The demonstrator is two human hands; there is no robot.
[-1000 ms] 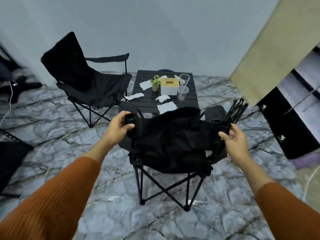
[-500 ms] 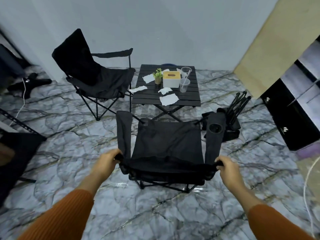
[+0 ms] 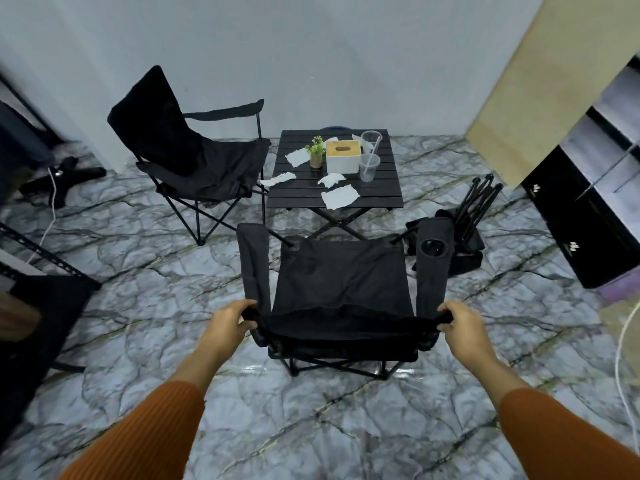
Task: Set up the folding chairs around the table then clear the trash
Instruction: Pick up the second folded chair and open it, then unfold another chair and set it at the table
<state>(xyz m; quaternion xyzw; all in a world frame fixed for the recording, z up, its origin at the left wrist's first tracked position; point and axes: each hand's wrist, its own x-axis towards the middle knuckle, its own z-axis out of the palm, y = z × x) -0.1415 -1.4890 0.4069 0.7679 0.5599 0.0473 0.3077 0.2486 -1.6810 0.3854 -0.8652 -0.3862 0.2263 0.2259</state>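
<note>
An unfolded black folding chair [image 3: 341, 289] stands on the floor in front of me, facing the black slatted table [image 3: 388, 192]. My left hand [image 3: 228, 323] grips the top left corner of its backrest and my right hand [image 3: 462, 323] grips the top right corner. A second black folding chair [image 3: 194, 161] stands open to the left of the table. A third chair [image 3: 467, 223], folded, lies on the floor to the right. On the table lie several crumpled white papers [image 3: 339, 197], with two clear plastic cups [image 3: 369, 166].
A tissue box [image 3: 343, 155] and a small potted plant [image 3: 316, 154] also sit on the table. A black cabinet [image 3: 581, 220] stands at the right, a dark stand [image 3: 62, 174] with a white cable at the left. The marble floor [image 3: 156, 271] is glossy.
The chair went from bunched up and lifted in my hands to spread open and standing on the floor. My hands now hold the backrest corners, wider apart and lower.
</note>
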